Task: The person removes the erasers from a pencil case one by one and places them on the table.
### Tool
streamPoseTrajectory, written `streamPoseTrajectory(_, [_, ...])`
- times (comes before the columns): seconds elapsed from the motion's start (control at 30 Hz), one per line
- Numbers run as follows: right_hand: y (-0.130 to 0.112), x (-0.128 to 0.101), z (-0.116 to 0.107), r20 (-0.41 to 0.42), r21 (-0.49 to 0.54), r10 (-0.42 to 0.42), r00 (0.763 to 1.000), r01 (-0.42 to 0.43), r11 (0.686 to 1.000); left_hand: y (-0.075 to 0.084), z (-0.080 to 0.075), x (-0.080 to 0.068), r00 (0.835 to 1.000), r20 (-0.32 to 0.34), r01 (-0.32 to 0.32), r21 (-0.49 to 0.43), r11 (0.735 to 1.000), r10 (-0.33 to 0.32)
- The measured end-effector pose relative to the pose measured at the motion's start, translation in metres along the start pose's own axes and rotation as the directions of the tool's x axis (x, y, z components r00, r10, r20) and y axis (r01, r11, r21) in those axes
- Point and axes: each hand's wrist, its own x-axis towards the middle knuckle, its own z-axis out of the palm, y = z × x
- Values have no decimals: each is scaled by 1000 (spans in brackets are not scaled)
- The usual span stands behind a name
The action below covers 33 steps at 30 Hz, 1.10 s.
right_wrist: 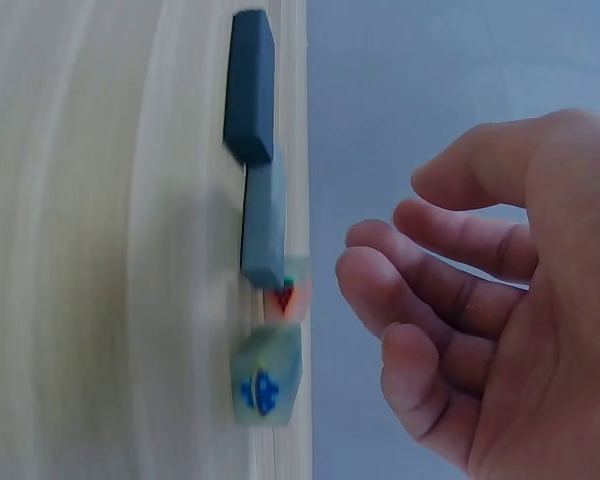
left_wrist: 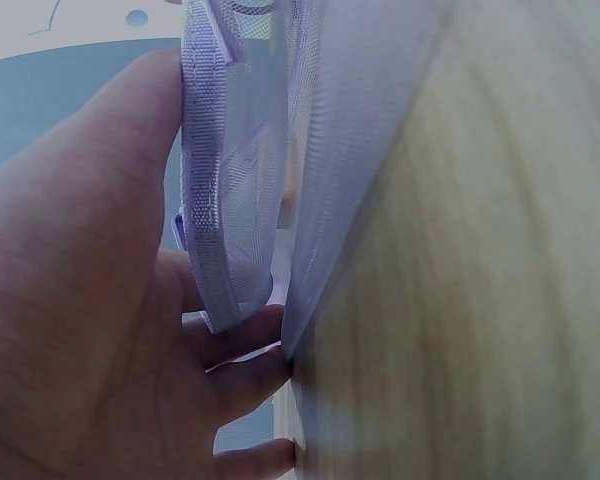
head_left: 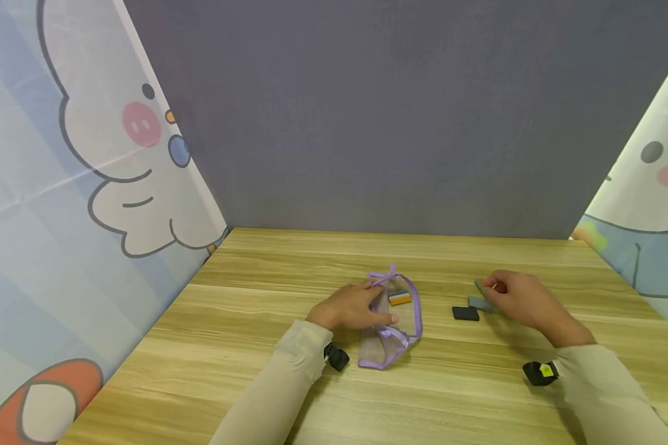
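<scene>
My left hand [head_left: 357, 306] rests on a mesh pouch [head_left: 373, 349] with purple trim, its thumb and fingers spread at the opening. In the left wrist view the fingers touch the sheer mesh [left_wrist: 350, 130] beside the purple edging [left_wrist: 205, 190]. An orange, white and blue eraser-like block [head_left: 399, 299] lies within the pouch. Over the table at right, my right hand [head_left: 526, 300] has loosely bent fingers and nothing visible between them. Near its fingertips stands a greenish block [right_wrist: 267, 375] with a blue pattern. Behind it shows a blurred reddish piece [right_wrist: 288, 297].
A black block [head_left: 465, 313] and a grey-blue block [head_left: 480, 303] lie close together beside the right hand. The wooden table [head_left: 289, 259] meets a grey panel [head_left: 395, 123] at the back. Cartoon-printed curtains [head_left: 117, 204] hang at the sides.
</scene>
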Motion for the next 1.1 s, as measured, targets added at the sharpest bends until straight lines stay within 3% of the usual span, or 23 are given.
streamPoseTrajectory(0.57, [-36, 15, 14, 55, 38, -10, 998, 8, 999, 1, 0, 1, 1000, 4, -4, 6, 1000, 4])
streamPoseTrajectory(1.1, [-51, 29, 26, 71, 59, -40, 997, 36, 998, 0, 0, 1, 1000, 9, 12, 2, 1000, -12])
